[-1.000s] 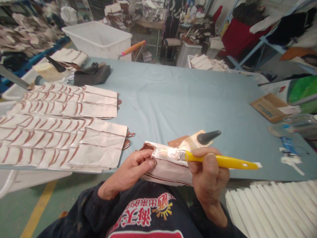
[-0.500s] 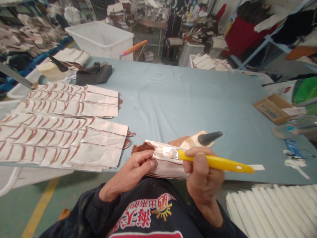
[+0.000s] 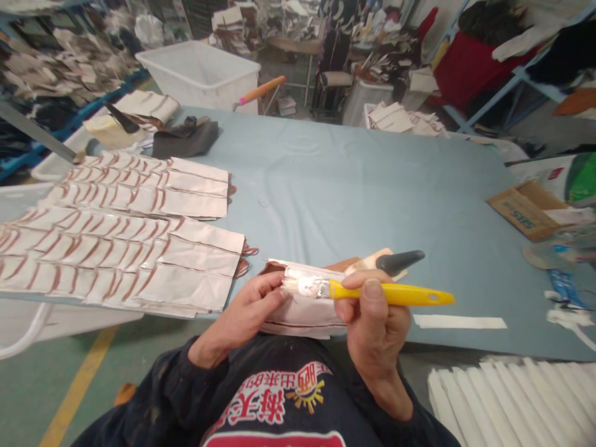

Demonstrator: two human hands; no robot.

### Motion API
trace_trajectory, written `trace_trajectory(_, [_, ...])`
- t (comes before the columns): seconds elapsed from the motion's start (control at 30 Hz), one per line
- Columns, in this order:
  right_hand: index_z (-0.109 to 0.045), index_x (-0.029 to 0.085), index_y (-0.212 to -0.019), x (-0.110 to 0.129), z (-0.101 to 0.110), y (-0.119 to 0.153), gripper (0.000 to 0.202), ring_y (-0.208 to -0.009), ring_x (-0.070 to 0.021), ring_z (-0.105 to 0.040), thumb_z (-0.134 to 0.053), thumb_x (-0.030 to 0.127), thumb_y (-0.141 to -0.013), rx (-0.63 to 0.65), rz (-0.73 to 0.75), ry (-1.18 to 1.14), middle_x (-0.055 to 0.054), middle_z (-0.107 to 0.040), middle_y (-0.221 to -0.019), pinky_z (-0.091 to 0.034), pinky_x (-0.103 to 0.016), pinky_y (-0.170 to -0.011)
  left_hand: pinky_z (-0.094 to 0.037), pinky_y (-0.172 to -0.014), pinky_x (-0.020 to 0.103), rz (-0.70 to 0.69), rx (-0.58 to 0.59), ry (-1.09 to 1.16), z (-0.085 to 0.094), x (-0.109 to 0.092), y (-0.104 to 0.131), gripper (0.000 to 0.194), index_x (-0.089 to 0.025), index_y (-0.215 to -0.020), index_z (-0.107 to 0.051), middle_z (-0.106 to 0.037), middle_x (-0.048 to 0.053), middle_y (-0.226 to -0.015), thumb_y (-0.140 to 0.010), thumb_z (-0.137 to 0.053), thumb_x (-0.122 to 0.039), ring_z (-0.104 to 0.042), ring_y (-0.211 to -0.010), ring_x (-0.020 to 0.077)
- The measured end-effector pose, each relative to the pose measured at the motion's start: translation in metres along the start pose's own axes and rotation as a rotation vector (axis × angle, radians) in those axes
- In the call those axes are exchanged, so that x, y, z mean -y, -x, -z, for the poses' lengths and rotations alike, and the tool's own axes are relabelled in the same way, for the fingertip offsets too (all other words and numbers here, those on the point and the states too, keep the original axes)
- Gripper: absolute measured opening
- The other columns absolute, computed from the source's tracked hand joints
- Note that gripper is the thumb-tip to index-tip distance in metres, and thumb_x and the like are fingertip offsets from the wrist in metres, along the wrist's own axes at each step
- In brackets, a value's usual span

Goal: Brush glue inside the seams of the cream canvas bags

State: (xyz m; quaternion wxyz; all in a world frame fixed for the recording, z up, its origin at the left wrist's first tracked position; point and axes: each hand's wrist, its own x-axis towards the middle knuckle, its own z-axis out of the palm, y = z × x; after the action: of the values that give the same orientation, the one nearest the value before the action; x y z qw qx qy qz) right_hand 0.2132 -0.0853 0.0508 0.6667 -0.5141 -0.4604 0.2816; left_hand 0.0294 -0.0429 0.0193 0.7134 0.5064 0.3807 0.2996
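Brush [image 3: 419,295] slid leftward, seemingly touching white piece [image 3: 308,311].

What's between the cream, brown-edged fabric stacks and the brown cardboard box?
From the stacks to the box, the head view shows only bare blue table covering.

One head-worn camera looks forward and down, hands close.

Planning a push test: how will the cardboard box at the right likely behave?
The cardboard box looks light for its size: thin walls, open top. Flat sides suggest sliding, not rolling. The open edges would probably flex under a firm grip.
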Motion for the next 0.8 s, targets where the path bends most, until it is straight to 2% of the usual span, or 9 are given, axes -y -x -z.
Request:
trace_trajectory(0.07, [-0.066,0.021,-0.085,0.001,0.005,-0.003,0.034,-0.04,-0.0084,-0.044,-0.056,0.042,-0.11,-0.038,0.046,0.006,0.009,-0.047,-0.051,-0.037,-0.02,-0.042,-0.046,-0.068,0.025,0.089,-0.004,0.156,0.0,0.001,-0.001,0.036,-0.014,-0.102,-0.079,-0.069,0.003,-0.081,-0.089,-0.079,-0.048,-0.055,-0.071,0.0148])
trace_trajectory(0.17, [-0.067,0.022,-0.086,-0.003,0.014,-0.005,0.032,-0.039,-0.0077,-0.043,-0.053,0.037,-0.111,0.045,0.122,0.034,0.009,-0.048,-0.053,-0.035,-0.019,-0.041,-0.041,-0.06,0.021,0.187,0.019,0.284,0.0,-0.001,-0.001,0.043,-0.012,-0.098,-0.079,-0.067,0.003,-0.077,-0.079,-0.089,-0.049,-0.054,-0.065,0.012])
trace_trajectory(0.23, [-0.069,0.023,-0.091,-0.011,0.019,-0.003,0.028,-0.042,-0.0089,-0.045,-0.054,0.036,-0.11,0.12,0.187,0.114,0.008,-0.05,-0.056,-0.037,-0.021,-0.043,-0.042,-0.061,0.021,0.203,0.041,0.311,0.001,-0.004,-0.001,0.047,-0.011,-0.101,-0.079,-0.068,0.004,-0.078,-0.077,-0.091,-0.05,-0.056,-0.066,0.012])
trace_trajectory(0.37, [-0.071,0.025,-0.099,-0.027,0.022,0.001,0.019,-0.054,-0.0135,-0.059,-0.058,0.036,-0.109,0.19,0.32,0.259,0.004,-0.06,-0.065,-0.048,-0.027,-0.052,-0.041,-0.061,0.02,0.199,0.116,0.292,0.003,-0.007,0.001,0.049,-0.011,-0.107,-0.08,-0.071,0.006,-0.086,-0.081,-0.09,-0.051,-0.056,-0.068,0.0108])
trace_trajectory(0.47, [-0.068,0.026,-0.099,-0.031,0.018,-0.001,0.023,-0.056,-0.0146,-0.063,-0.052,0.037,-0.111,0.268,0.429,0.236,0.003,-0.065,-0.069,-0.051,-0.029,-0.053,-0.042,-0.063,0.021,0.202,0.165,0.288,0.004,-0.008,0.0,0.043,-0.011,-0.101,-0.079,-0.071,0.005,-0.084,-0.082,-0.091,-0.048,-0.057,-0.069,0.0113])
trace_trajectory(0.6, [-0.067,0.025,-0.106,-0.026,0.02,-0.004,0.021,-0.061,-0.0144,-0.067,-0.051,0.035,-0.113,0.281,0.61,0.317,0.002,-0.071,-0.075,-0.056,-0.029,-0.058,-0.039,-0.056,0.019,0.229,0.11,0.41,-0.002,-0.011,-0.002,0.038,-0.012,-0.086,-0.075,-0.065,0.001,-0.072,-0.078,-0.094,-0.043,-0.054,-0.06,0.0089])
trace_trajectory(0.8, [-0.071,0.024,-0.11,-0.015,0.038,0.003,0.019,-0.061,-0.0165,-0.066,-0.056,0.036,-0.112,0.237,0.601,0.319,0.0,-0.071,-0.076,-0.056,-0.031,-0.058,-0.046,-0.058,0.018,0.249,0.087,0.487,-0.008,-0.014,-0.007,0.037,-0.011,-0.085,-0.077,-0.066,0.002,-0.069,-0.074,-0.097,-0.041,-0.06,-0.062,0.011])
